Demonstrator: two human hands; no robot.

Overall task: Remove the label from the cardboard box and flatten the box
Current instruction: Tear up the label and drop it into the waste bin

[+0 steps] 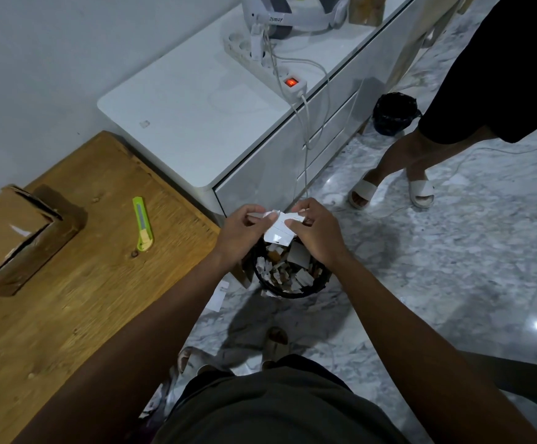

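A white paper label (278, 230) is held above a black waste bin (293, 277) on the floor. My left hand (241, 233) pinches its left part and my right hand (317, 233) pinches its right part, thumbs on top. The brown cardboard box (14, 238) stands unfolded at the left end of the wooden table (68, 315), with a pale scrap of tape or label on its top. A green utility knife (142, 224) lies on the table to the right of the box.
The bin holds several paper scraps, and more lie on the marble floor (453, 267) beside it. A white cabinet (203, 123) with a lit power strip (291, 82) stands behind. Another person's legs in white slippers (392, 190) are at the right.
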